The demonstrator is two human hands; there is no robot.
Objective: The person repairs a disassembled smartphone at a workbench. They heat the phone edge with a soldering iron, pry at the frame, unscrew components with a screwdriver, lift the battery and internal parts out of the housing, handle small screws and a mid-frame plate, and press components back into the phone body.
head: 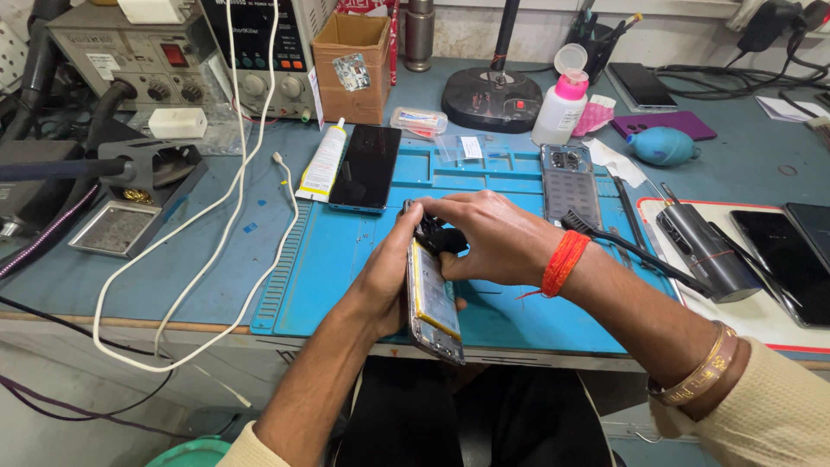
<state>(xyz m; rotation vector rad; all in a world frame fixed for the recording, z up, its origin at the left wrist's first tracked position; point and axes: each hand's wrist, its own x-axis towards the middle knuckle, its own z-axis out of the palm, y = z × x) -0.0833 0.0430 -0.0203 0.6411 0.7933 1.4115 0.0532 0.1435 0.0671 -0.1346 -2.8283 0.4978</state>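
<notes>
Fingers (450, 212) of both hands grip an opened phone (432, 303) near a white tube (324, 162).

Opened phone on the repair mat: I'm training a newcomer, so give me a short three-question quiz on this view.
1. True or false: the opened phone lies flat on the blue mat.
2. Which hand grips the phone from underneath? A) left hand B) right hand
3. What lies on the mat just right of the right hand's knuckles?

Key: 1 false, it is held up on edge. 2 A. 3 a back cover with camera cutouts.
</notes>
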